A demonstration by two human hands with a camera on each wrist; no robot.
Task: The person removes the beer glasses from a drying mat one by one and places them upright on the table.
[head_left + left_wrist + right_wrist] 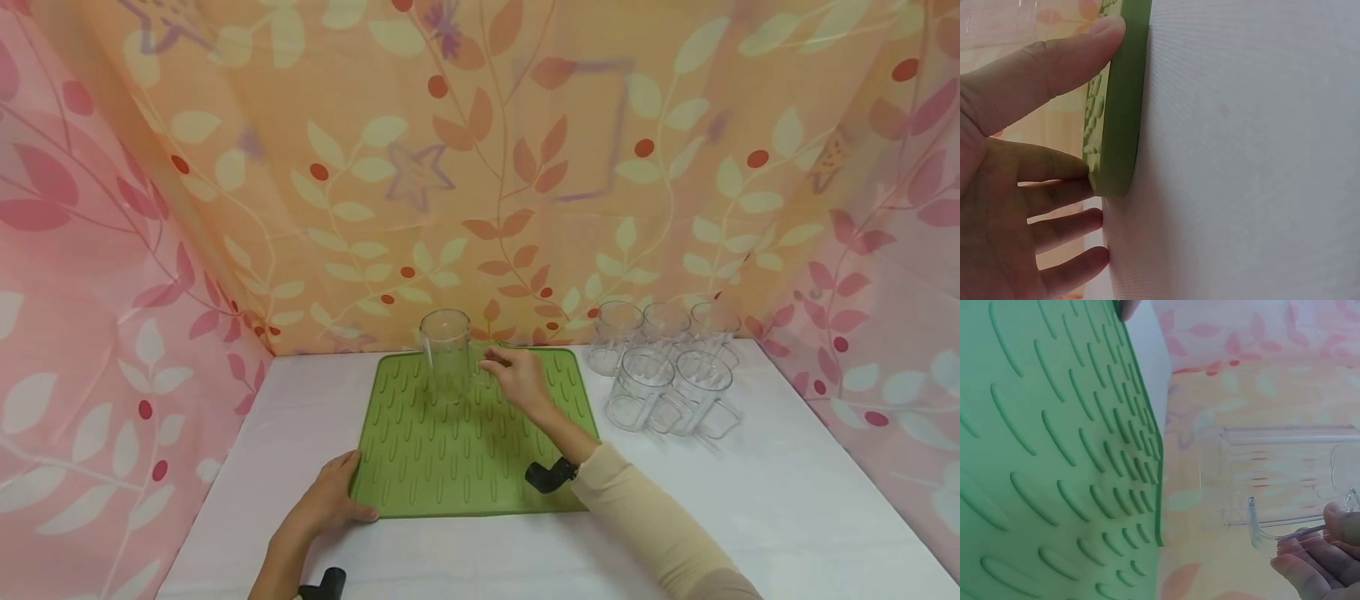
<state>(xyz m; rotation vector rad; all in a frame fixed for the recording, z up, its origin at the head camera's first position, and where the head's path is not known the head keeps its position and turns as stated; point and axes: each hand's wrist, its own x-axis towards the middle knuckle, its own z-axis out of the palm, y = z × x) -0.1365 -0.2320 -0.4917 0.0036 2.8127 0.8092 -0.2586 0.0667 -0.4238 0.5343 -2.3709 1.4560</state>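
Note:
A clear mug (447, 358) is held up over the back half of a green ridged mat (465, 467). My right hand (517, 379) grips it by the handle, thumb and fingers pinching the clear loop. In the right wrist view the mug (1285, 472) stands apart from the mat (1047, 456), with the right hand's fingers (1313, 565) at its handle. My left hand (326, 496) rests at the mat's near left corner. In the left wrist view the left hand's thumb (1054, 69) lies along the mat's edge (1124, 112), other fingers stretched at the corner and tabletop.
Several clear mugs (641, 387) stand in two rows to the right of the mat. A white cloth (795, 492) covers the table. Patterned fabric (525, 167) hangs behind and on both sides.

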